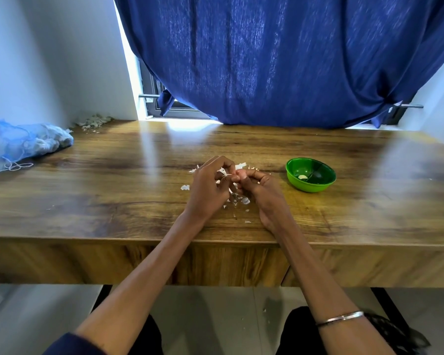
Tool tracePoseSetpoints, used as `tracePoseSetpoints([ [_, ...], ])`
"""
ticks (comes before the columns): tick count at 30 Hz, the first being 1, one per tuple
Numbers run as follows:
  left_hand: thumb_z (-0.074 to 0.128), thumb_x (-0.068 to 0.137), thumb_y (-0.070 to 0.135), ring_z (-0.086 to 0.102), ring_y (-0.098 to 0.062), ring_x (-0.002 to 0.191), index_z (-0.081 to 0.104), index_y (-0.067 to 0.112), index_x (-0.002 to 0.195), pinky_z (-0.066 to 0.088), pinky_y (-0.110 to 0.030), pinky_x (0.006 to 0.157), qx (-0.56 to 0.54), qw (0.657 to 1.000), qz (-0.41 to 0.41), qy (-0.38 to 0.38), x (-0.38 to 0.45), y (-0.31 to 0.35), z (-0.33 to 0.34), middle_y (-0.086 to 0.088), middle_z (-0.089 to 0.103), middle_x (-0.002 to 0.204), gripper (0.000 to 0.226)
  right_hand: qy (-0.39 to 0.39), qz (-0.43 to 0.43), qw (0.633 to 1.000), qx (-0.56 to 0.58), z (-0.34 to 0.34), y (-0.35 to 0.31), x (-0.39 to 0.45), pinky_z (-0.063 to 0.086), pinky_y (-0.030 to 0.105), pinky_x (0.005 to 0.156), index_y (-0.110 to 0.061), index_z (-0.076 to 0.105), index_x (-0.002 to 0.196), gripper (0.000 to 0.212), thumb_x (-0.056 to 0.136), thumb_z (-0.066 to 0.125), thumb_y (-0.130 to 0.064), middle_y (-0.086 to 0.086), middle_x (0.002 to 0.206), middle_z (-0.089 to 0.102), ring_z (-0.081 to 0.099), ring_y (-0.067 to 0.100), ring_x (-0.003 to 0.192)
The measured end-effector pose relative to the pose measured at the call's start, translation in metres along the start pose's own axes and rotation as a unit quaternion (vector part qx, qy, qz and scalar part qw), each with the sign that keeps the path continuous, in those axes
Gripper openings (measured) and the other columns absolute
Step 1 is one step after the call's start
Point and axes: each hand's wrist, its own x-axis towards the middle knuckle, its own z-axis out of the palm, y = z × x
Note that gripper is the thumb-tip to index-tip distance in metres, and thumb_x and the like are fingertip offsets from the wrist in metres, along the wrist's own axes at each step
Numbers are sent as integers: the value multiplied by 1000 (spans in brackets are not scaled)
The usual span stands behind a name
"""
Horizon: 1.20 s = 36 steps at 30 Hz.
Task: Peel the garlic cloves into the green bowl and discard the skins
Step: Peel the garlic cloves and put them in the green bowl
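Observation:
Both hands meet over the middle of the wooden table (113,180). My left hand (209,185) and my right hand (260,190) pinch a small garlic clove (237,174) between their fingertips, with a thin strip of white skin (226,175) curling off it toward the left fingers. Loose white skins (237,201) lie scattered on the table under and around the hands. To the right stands the green bowl (318,184), holding one peeled clove (303,177).
A blue mesh bag of garlic (36,143) lies at the table's far left against the wall. A heap of dry skins (94,121) sits in the back left corner. A blue curtain (280,60) hangs behind the table. A few skin bits lie on the floor.

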Motion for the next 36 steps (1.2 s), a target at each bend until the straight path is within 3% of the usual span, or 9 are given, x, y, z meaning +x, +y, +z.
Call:
tracePoseSetpoints([
  [3, 64, 81, -13, 66, -7, 84, 60, 18, 85, 51, -11, 72, -9, 1000, -14, -16, 0, 2, -1, 2, 69, 88, 32, -3, -1, 1000, -8, -1, 1, 1, 56, 20, 67, -9, 71, 95, 6, 95, 66, -7, -1, 75, 74, 62, 9, 66],
  [6, 62, 82, -13, 72, -13, 70, 60, 17, 85, 60, -27, 60, -36, 998, -27, -34, -1, 2, -2, 3, 68, 88, 30, -20, 2, 1000, -15, -4, 1, 2, 55, 21, 66, -4, 70, 101, 8, 95, 65, -6, 4, 77, 71, 61, 10, 65],
  [11, 54, 78, -3, 71, -19, 76, 67, 16, 90, 61, -40, 63, -14, 1000, -4, -15, -1, -1, 1, 9, 65, 89, 27, -34, 0, 999, -17, -4, -2, 2, 54, 23, 67, -8, 71, 89, 9, 95, 65, -6, 0, 74, 73, 60, 9, 63],
  [14, 57, 76, -13, 66, -11, 79, 69, 9, 89, 57, -28, 71, 10, 1000, 14, -7, 1, 0, 4, 9, 64, 88, 29, -31, 8, 999, -16, -3, -2, 2, 50, 33, 71, -15, 71, 78, 19, 95, 65, -7, 10, 78, 69, 57, 16, 67],
  [17, 58, 76, -13, 61, -8, 80, 70, 7, 87, 46, -13, 73, 27, 999, 34, 0, 3, 3, 8, 8, 64, 87, 26, -43, 16, 999, 13, -4, -4, 4, 49, 30, 67, -18, 72, 67, 34, 95, 62, -2, 11, 76, 65, 57, 14, 63],
  [24, 51, 72, -22, 56, -9, 80, 69, -2, 91, 40, -6, 74, 50, 996, 56, 47, 6, 6, 17, -9, 66, 88, 33, -23, 31, 996, 81, 2, -7, 2, 52, 16, 60, -5, 68, 81, 23, 98, 54, 2, -1, 62, 67, 59, 6, 59],
  [28, 48, 72, -22, 53, -8, 77, 66, -1, 88, 39, -7, 71, 30, 996, 51, 61, 5, 10, 17, -2, 61, 86, 32, -26, 24, 990, 140, 5, -1, 4, 55, 18, 69, -5, 71, 87, 19, 98, 55, -1, 1, 75, 74, 65, 8, 69],
  [31, 46, 75, -21, 56, -15, 70, 62, 9, 87, 42, -19, 65, 3, 998, 21, 57, 4, 7, 12, 3, 57, 86, 36, -43, 16, 991, 124, 4, 1, 4, 53, 20, 69, -5, 71, 93, 10, 95, 61, -3, 1, 81, 73, 62, 8, 71],
  [36, 46, 76, -16, 54, -5, 78, 63, 6, 89, 38, -8, 69, 0, 998, -10, 64, 3, 7, 10, 3, 57, 87, 31, -37, -8, 997, 66, 5, 4, 1, 49, 21, 66, -10, 73, 87, 12, 89, 69, 1, 9, 91, 74, 60, 9, 70],
])
